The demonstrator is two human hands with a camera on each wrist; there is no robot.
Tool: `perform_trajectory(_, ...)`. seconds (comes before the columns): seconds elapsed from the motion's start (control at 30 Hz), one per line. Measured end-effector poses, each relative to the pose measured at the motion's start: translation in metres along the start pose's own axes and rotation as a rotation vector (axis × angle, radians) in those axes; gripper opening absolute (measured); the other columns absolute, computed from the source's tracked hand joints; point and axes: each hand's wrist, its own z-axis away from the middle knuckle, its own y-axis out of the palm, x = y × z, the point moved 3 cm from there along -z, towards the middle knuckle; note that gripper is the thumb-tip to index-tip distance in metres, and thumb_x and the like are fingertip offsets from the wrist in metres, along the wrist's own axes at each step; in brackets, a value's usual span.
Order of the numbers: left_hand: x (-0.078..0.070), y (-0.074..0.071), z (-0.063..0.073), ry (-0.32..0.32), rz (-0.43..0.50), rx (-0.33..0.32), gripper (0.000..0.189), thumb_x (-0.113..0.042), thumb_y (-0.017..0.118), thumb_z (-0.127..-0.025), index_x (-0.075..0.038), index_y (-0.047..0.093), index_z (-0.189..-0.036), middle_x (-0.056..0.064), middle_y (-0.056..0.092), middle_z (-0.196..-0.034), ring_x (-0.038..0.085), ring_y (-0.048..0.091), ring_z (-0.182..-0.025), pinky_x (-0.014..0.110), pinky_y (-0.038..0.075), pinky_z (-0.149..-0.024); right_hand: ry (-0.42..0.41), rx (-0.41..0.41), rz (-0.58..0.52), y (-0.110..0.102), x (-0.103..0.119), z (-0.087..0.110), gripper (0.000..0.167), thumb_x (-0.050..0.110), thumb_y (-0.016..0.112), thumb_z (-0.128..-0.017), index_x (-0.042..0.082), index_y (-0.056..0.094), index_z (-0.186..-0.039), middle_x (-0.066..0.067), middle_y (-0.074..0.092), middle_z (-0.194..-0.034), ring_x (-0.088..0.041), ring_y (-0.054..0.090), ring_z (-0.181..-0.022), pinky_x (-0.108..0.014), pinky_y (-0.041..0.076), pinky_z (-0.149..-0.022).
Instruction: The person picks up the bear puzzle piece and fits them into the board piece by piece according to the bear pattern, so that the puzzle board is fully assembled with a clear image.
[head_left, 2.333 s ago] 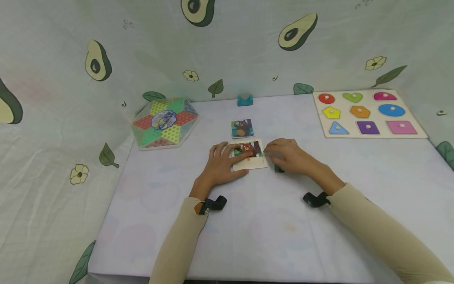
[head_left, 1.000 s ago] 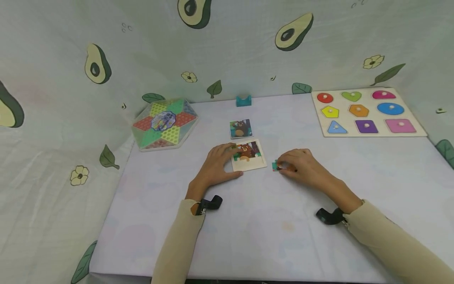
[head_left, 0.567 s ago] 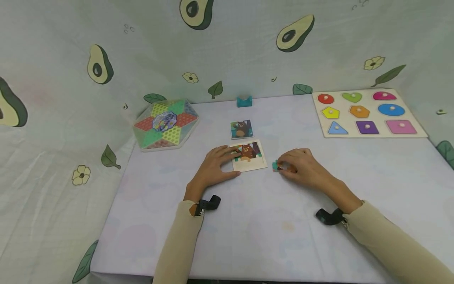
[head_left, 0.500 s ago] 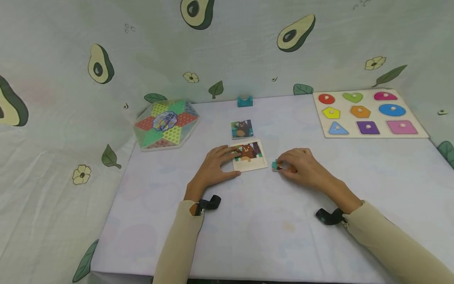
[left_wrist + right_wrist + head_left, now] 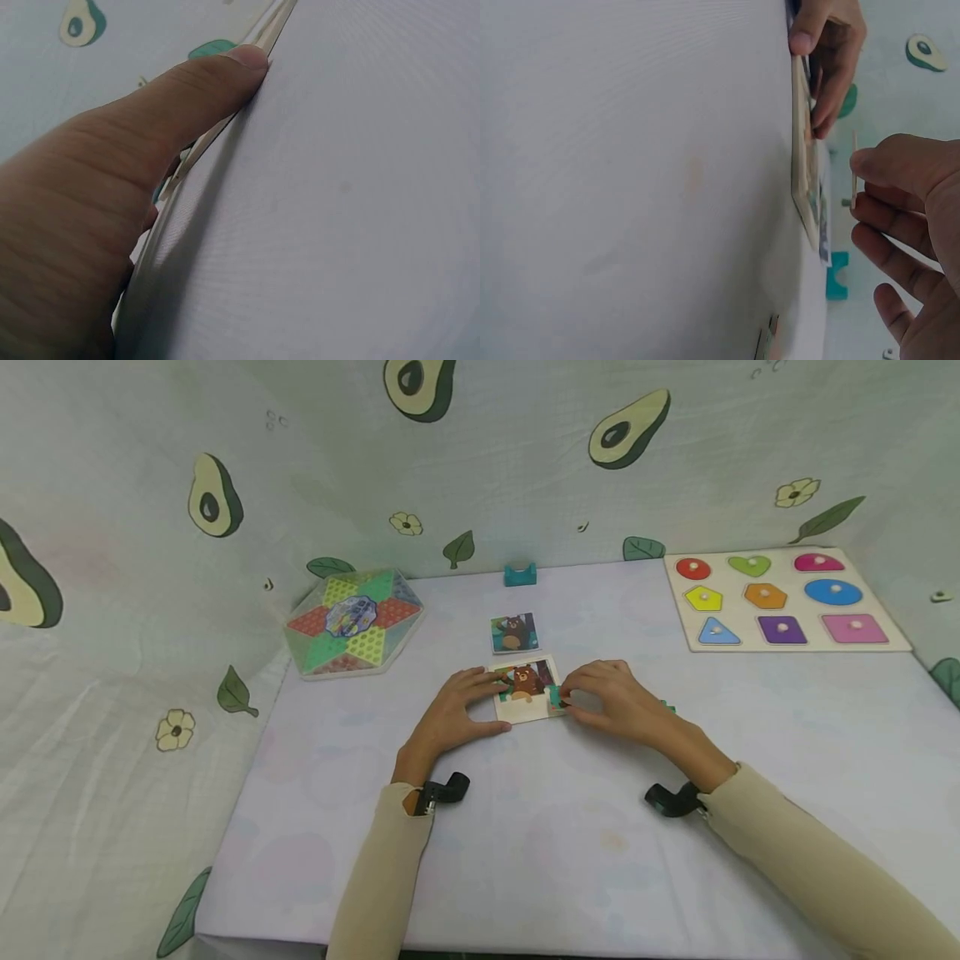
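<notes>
A small wooden jigsaw board [image 5: 517,710] with a brown bear picture in its upper part lies mid-table; its lower strip is bare wood. My left hand [image 5: 457,708] holds the board at its left side, the thumb [image 5: 232,67] against the near edge and fingers over the picture. Between thumb and index finger of my right hand [image 5: 611,697] is a teal jigsaw piece [image 5: 555,697], above the board's right end. Seen edge-on in the right wrist view, this piece [image 5: 854,176] is apart from the board [image 5: 801,142]. The other right fingers are spread.
A bear picture card [image 5: 514,633] lies just beyond the board. Another green piece [image 5: 667,706] shows partly behind my right wrist. Farther back are a teal block [image 5: 520,574], a hexagonal star-patterned game box [image 5: 352,622] at left and a knobbed shape puzzle [image 5: 783,602] at right.
My right hand has picked a teal jigsaw piece up from the table and carried it left, over the board's right end. The left hand has slid back slightly on the board, uncovering the bear.
</notes>
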Motion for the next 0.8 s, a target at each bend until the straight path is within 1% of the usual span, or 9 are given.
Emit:
perform_trajectory(0.23,0.003,0.001,-0.001,0.008,-0.026,-0.005,0.066,-0.058,0.076,-0.082,-0.027,0.063,-0.138,-0.008,0.048,-0.150,0.018,0.029,-0.146,0.039,0.018,-0.120,-0.011,0.030,-0.010,0.006,0.008,-0.015,0.019,0.014,0.077,-0.087,0.010,0.074,-0.105,-0.003,0.069,-0.112,-0.026,0.058,-0.115,-0.050,0.036,-0.093)
perform_trajectory(0.4,0.002,0.000,-0.001,0.014,-0.016,-0.014,0.065,-0.057,0.077,-0.081,-0.026,0.063,-0.138,-0.007,0.049,-0.150,0.019,0.030,-0.146,0.041,0.020,-0.119,-0.027,0.044,-0.014,0.011,0.013,-0.024,0.018,0.014,0.078,-0.087,0.010,0.074,-0.104,-0.004,0.070,-0.112,-0.026,0.058,-0.114,-0.051,0.036,-0.094)
perform_trajectory(0.63,0.001,0.000,-0.001,0.019,-0.021,-0.020,0.065,-0.056,0.077,-0.081,-0.025,0.064,-0.137,-0.006,0.049,-0.150,0.019,0.031,-0.145,0.039,0.018,-0.119,-0.038,0.057,-0.016,0.018,0.019,-0.032,0.019,0.014,0.079,-0.086,0.010,0.075,-0.105,-0.004,0.070,-0.113,-0.026,0.059,-0.115,-0.052,0.036,-0.096)
perform_trajectory(0.8,0.001,0.000,0.000,0.024,-0.019,-0.029,0.064,-0.055,0.078,-0.081,-0.025,0.064,-0.136,-0.006,0.050,-0.149,0.020,0.032,-0.145,0.039,0.018,-0.119,-0.050,0.069,-0.002,0.025,0.021,-0.037,0.018,0.014,0.078,-0.087,0.011,0.076,-0.105,-0.004,0.071,-0.114,-0.026,0.059,-0.115,-0.052,0.037,-0.094)
